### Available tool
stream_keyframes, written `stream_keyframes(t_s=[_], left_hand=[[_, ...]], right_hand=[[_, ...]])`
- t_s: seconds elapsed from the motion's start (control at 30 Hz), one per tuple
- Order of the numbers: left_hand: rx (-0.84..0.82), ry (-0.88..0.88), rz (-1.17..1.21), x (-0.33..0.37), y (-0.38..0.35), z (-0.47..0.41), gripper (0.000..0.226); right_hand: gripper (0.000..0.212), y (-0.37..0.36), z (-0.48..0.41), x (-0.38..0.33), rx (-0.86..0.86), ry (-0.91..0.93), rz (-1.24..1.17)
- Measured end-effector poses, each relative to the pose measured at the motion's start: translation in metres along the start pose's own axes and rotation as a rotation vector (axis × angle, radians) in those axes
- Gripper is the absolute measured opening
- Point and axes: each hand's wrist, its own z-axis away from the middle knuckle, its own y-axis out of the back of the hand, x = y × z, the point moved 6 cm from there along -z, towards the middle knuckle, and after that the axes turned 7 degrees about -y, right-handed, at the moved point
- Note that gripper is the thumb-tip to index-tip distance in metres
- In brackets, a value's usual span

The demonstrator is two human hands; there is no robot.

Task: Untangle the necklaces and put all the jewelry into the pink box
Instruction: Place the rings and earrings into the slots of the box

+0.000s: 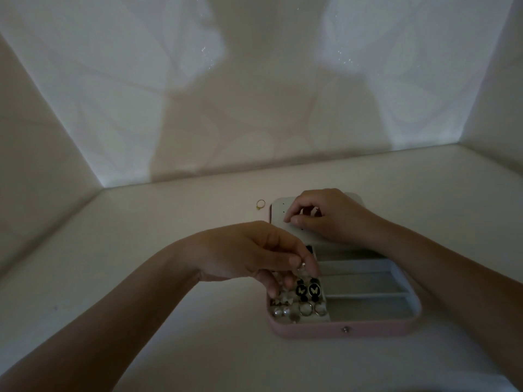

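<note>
Gold ring [260,204], loose on the tabletop [169,210], looks light and slippery (pinch its band). Left hand [254,256] pinches a silver piece [300,265] over the pink box [311,333]; right hand [328,216] curled, grip unclear.

Of the pink box [345,333], rear-left compartments hidden under left hand [254,253]; lid [278,213] largely covered by right hand [331,216], whose grasp is not discernible. Pinched in left fingertips, small silvery piece [300,265]: too small to identify. 2 forearms cut off at view's edges.
</note>
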Motion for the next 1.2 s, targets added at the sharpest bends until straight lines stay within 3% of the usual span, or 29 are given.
stream_keyframes(t_s=[0.2, 0.47, 0.7, 0.93, 1.2], left_hand=[[0.017, -0.023, 0.051, 0.003, 0.001, 0.0, 0.012], [0.159, -0.11, -0.073, 0.006, 0.011, -0.002, 0.012], [-0.004, -0.097, -0.273, 0.005, -0.01, -0.002, 0.011], [0.012, 0.011, -0.385, 0.002, -0.012, -0.005, 0.033], [-0.01, 0.049, -0.583, 0.008, -0.012, -0.01, 0.037]], right_hand=[[0.014, 0.0, -0.001, 0.0, -0.005, 0.008, 0.006], [0.014, 0.001, 0.001, 0.001, 0.0, 0.002, 0.006], [0.015, -0.001, -0.001, 0.003, -0.011, 0.002, -0.003], [0.017, -0.002, -0.001, 0.006, -0.02, 0.01, -0.002], [0.026, -0.005, -0.006, 0.009, -0.02, 0.022, -0.017]])
